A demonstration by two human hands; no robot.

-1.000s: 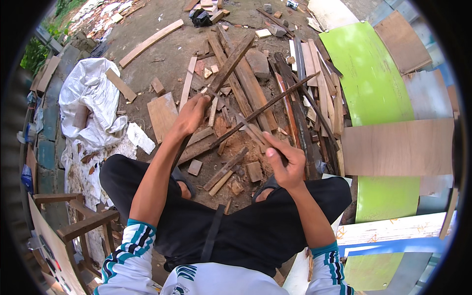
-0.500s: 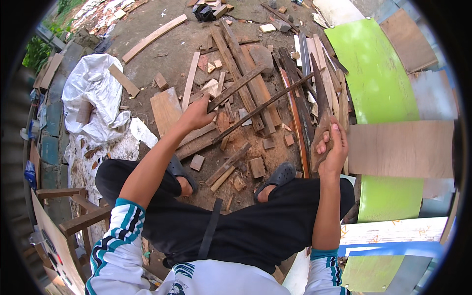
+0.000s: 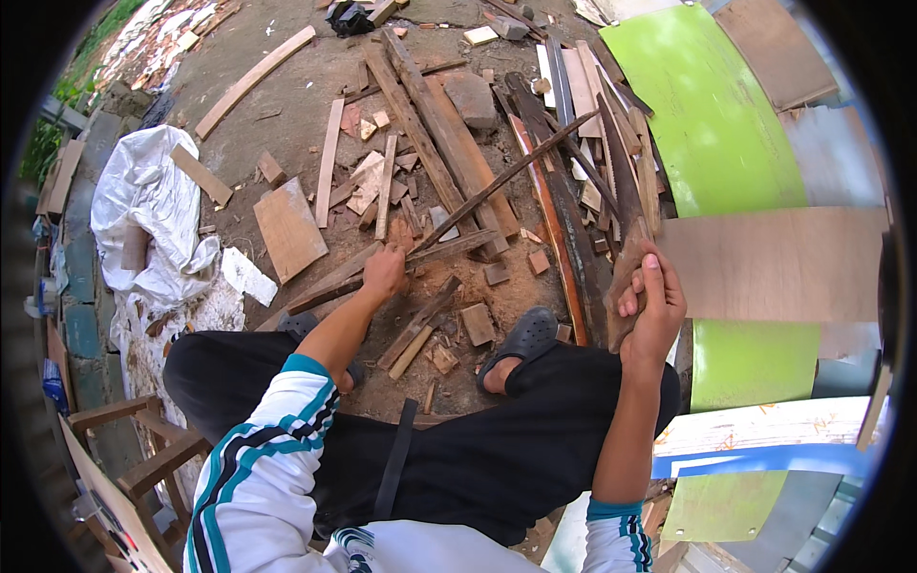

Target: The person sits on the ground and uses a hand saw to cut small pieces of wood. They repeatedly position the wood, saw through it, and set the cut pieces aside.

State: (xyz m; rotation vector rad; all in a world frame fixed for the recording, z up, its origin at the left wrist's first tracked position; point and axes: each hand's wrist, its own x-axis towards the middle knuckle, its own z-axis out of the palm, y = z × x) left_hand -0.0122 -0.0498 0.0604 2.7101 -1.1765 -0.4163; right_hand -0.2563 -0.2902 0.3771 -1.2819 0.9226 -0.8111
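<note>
My left hand [image 3: 385, 271] is closed around a dark wooden strip [image 3: 449, 246], low over the ground ahead of my feet. The strip lies nearly crosswise, its right end pointing toward the boards. In my right hand [image 3: 655, 304] is a handsaw [image 3: 623, 196], gripped by its worn wooden handle, with the dark blade pointing up and away from me. A long thin dark stick [image 3: 506, 177] slants from beside my left hand toward the blade. Where my left fingers wrap under the strip is hidden.
Long planks [image 3: 435, 134] lie ahead among offcuts and sawdust. Small wood blocks [image 3: 478, 325] sit between my sandalled feet. A white sack [image 3: 143, 201] lies at left, near a wooden frame [image 3: 158, 458]. Green sheets [image 3: 707, 115] and a brown plywood panel [image 3: 774, 263] stand at right.
My left hand has brought the dark strip down and toward me, turning it from a steep slant to nearly crosswise. My right hand still holds the handsaw; the view has shifted slightly.
</note>
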